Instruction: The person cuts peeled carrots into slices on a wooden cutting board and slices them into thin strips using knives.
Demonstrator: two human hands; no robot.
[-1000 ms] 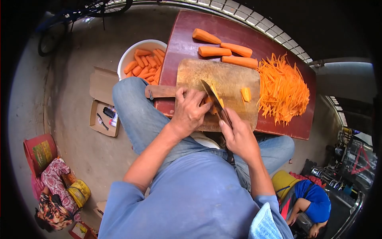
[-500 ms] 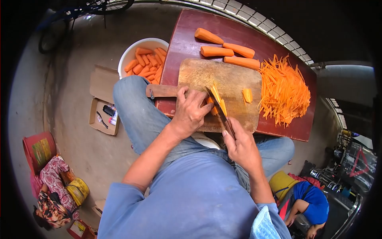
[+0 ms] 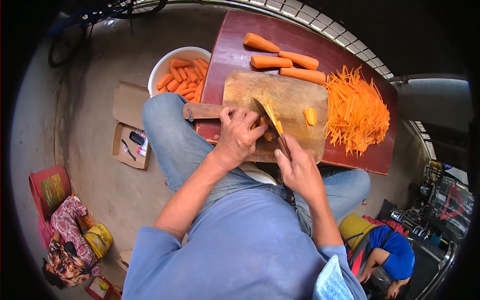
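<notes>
My left hand (image 3: 237, 135) has its fingers curled and pressed on a carrot piece (image 3: 267, 132), mostly covered by the fingertips and blade, on the wooden cutting board (image 3: 295, 92). In my right hand (image 3: 302, 172) is a kitchen knife (image 3: 265, 114), its handle wrapped by the fingers and its dark blade slanting right beside my left fingertips. Thin carrot strips (image 3: 272, 115) lie against the blade's right side. A short, flat carrot chunk (image 3: 310, 116) sits apart on the board's right. Right of the board is a big heap of carrot shreds (image 3: 356, 115).
Several peeled carrots (image 3: 272, 61) lie behind the board on the red table (image 3: 231, 45). A white tub (image 3: 159, 67) of carrots stands left of it. An open cardboard box (image 3: 119, 145) is on the floor. Two other people sit at the lower left (image 3: 70, 240) and lower right (image 3: 395, 255).
The knife and my right hand have shifted slightly up and left, close to my left fingers. My left hand has moved slightly left. Cut strips now lean differently by the blade.
</notes>
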